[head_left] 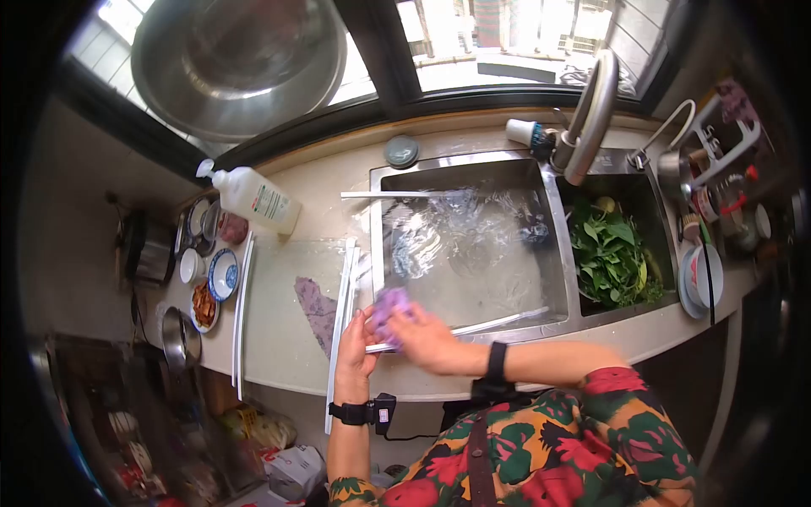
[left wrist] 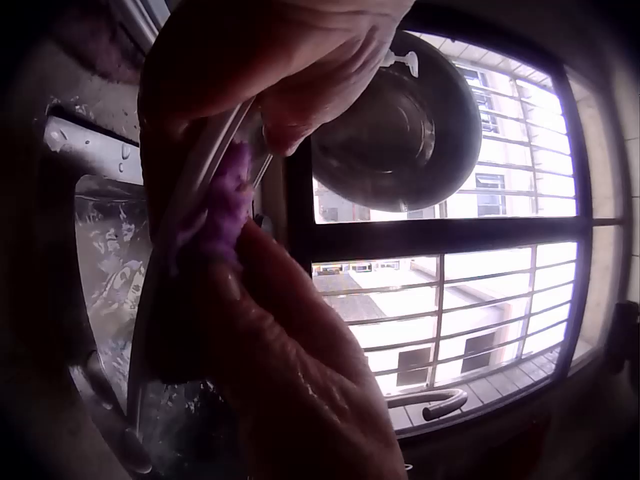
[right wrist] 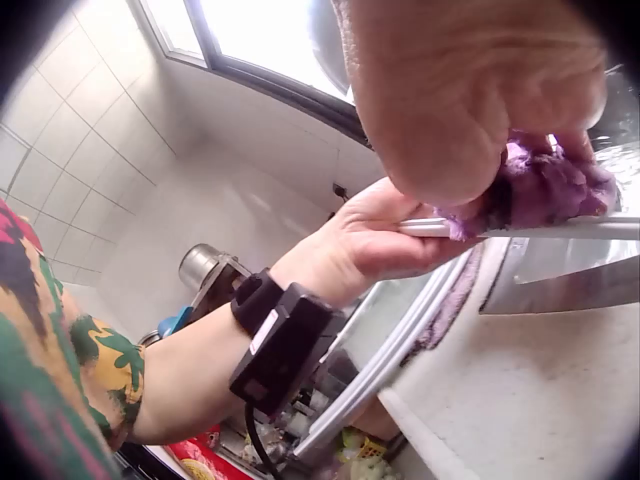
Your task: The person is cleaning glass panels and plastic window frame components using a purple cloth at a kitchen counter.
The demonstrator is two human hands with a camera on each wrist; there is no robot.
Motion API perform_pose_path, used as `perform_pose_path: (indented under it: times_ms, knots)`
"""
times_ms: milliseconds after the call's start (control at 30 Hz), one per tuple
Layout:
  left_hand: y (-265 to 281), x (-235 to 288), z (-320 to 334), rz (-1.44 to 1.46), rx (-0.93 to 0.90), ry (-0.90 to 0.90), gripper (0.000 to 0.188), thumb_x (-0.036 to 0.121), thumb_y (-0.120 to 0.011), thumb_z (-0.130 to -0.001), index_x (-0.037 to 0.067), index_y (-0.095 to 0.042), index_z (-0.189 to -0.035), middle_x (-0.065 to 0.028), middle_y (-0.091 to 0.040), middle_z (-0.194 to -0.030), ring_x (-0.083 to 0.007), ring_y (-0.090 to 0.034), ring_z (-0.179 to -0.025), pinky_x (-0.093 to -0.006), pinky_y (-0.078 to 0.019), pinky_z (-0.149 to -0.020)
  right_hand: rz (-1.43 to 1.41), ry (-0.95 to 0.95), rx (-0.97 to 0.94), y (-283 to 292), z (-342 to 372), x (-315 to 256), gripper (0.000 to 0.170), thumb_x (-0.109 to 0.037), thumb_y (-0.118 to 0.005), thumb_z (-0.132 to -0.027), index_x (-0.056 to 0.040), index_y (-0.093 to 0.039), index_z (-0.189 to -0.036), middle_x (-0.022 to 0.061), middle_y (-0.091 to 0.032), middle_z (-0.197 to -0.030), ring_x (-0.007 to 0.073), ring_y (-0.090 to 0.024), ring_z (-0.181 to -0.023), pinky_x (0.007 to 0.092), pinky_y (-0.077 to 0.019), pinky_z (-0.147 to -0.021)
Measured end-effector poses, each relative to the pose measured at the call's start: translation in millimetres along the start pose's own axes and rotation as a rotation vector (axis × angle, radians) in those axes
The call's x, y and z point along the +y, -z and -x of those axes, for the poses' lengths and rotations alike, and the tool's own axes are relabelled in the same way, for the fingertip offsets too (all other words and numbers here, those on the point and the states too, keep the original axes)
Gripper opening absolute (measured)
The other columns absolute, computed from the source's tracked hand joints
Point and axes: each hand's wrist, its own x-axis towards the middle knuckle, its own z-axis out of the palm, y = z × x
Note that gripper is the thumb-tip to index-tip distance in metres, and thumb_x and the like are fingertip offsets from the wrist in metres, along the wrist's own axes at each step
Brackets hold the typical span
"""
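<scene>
A bunched purple cloth (head_left: 389,313) is in my right hand (head_left: 432,342), fingers curled round it. It presses on a long white strip (head_left: 503,322) that slants over the near side of the sink (head_left: 572,291). My left hand (head_left: 352,353) grips that strip near its left end; the right wrist view shows the strip (right wrist: 425,228) between thumb and fingers. In the left wrist view the cloth (left wrist: 228,215) lies against the strip, close below the left hand (left wrist: 270,60). Moving water fills the large basin.
Left on the counter lies a glass panel (head_left: 274,325) with white edges and a second purple cloth (head_left: 317,308). A pump bottle (head_left: 258,200) and bowls (head_left: 223,275) stand behind it. Leafy greens (head_left: 610,253) fill the right basin, below the faucet (head_left: 591,118).
</scene>
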Motion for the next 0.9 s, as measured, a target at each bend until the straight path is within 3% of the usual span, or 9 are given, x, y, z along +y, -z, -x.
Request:
perform_pose_path:
  times_ms: [67, 100, 200, 300, 367, 500, 600, 733, 900]
  knots:
    - [5.1, -2.7, -5.9, 0.022, 0.024, -0.050, 0.031, 0.011, -0.053, -0.086, 0.000, -0.046, -0.113, -0.0121, -0.056, -0.096, -0.0258, -0.059, -0.083, -0.0369, -0.0523, -0.074, 0.008, 0.035, 0.067, -9.5, 8.2, 6.4, 0.050, -0.014, -0.047, -0.079, -0.0012, -0.037, -0.126, 0.0198, -0.030, -0.136, 0.0416, -0.031, -0.122, 0.0514, -0.0352, -0.092]
    - [1.8, -1.0, -4.9, 0.014, 0.016, -0.045, 0.031, 0.011, -0.053, -0.086, 0.000, -0.046, -0.113, -0.0121, -0.056, -0.096, -0.0258, -0.059, -0.083, -0.0369, -0.0523, -0.074, 0.016, 0.080, 0.119, -15.9, 11.9, 14.1, 0.051, -0.014, -0.047, -0.079, -0.0011, -0.036, -0.127, 0.0199, -0.030, -0.136, 0.0424, -0.031, -0.122, 0.0533, -0.0343, -0.092]
    - [-17.6, 9.8, 5.1, -0.101, 0.044, 0.027, 0.034, 0.006, -0.054, -0.084, -0.003, -0.043, -0.115, -0.0188, -0.054, -0.107, -0.0284, -0.062, -0.083, -0.0366, -0.0554, -0.067, -0.021, -0.115, 0.042, -18.8, 41.2, 61.5, 0.049, -0.007, -0.041, -0.080, 0.0026, -0.033, -0.128, 0.0242, -0.031, -0.134, 0.0424, -0.030, -0.123, 0.0463, -0.0308, -0.099]
    - [-27.7, 14.1, 14.8, -0.164, 0.031, -0.019, 0.035, 0.005, -0.051, -0.085, -0.002, -0.042, -0.118, -0.0209, -0.055, -0.108, -0.0310, -0.062, -0.088, -0.0390, -0.0557, -0.069, 0.041, -0.280, 0.016, -2.1, 75.4, 101.5, 0.048, -0.008, -0.040, -0.081, 0.0034, -0.033, -0.127, 0.0266, -0.032, -0.132, 0.0419, -0.032, -0.122, 0.0424, -0.0311, -0.100]
    - [-50.9, 22.7, 37.1, -0.197, 0.020, -0.037, 0.038, 0.003, -0.052, -0.083, -0.003, -0.040, -0.119, -0.0213, -0.054, -0.109, -0.0305, -0.061, -0.088, -0.0376, -0.0557, -0.070, -0.119, -0.522, 0.031, 2.9, 91.6, 115.7, 0.046, -0.009, -0.042, -0.081, 0.0043, -0.036, -0.125, 0.0288, -0.036, -0.129, 0.0407, -0.038, -0.117, 0.0416, -0.0330, -0.098]
    - [-75.6, 38.2, 72.3, -0.242, 0.009, -0.122, 0.046, 0.001, -0.053, -0.079, -0.004, -0.036, -0.122, -0.0221, -0.050, -0.112, -0.0308, -0.060, -0.091, -0.0376, -0.0543, -0.074, -0.176, -0.415, 0.174, -4.1, 106.4, 114.8, 0.043, -0.010, -0.047, -0.080, 0.0054, -0.041, -0.120, 0.0282, -0.041, -0.124, 0.0395, -0.044, -0.111, 0.0414, -0.0358, -0.095]
    - [-81.3, 52.8, 99.0, -0.226, 0.049, -0.124, 0.054, -0.006, -0.054, -0.072, -0.005, -0.035, -0.123, -0.0225, -0.049, -0.113, -0.0337, -0.058, -0.094, -0.0395, -0.0535, -0.076, -0.151, -0.307, 0.261, -4.3, 96.1, 103.0, 0.044, -0.011, -0.052, -0.075, 0.0015, -0.045, -0.117, 0.0222, -0.045, -0.120, 0.0367, -0.050, -0.098, 0.0425, -0.0425, -0.083]
    - [-74.0, 63.0, 142.1, -0.203, 0.088, -0.162, 0.060, -0.008, -0.054, -0.068, -0.004, -0.034, -0.125, -0.0230, -0.050, -0.112, -0.0352, -0.057, -0.095, -0.0426, -0.0521, -0.079, -0.123, -0.175, 0.361, 5.6, 83.3, 70.0, 0.043, -0.009, -0.054, -0.073, 0.0027, -0.047, -0.113, 0.0216, -0.046, -0.118, 0.0338, -0.050, -0.097, 0.0400, -0.0431, -0.083]
    - [-66.3, 51.6, 204.2, -0.179, 0.199, -0.294, 0.062, -0.010, -0.056, -0.067, 0.000, -0.038, -0.125, -0.0227, -0.051, -0.114, -0.0365, -0.057, -0.098, -0.0445, -0.0508, -0.082, -0.237, -0.017, 0.388, 9.4, 72.3, 43.9, 0.043, -0.009, -0.055, -0.073, 0.0035, -0.046, -0.113, 0.0247, -0.044, -0.119, 0.0360, -0.048, -0.101, 0.0407, -0.0414, -0.086]
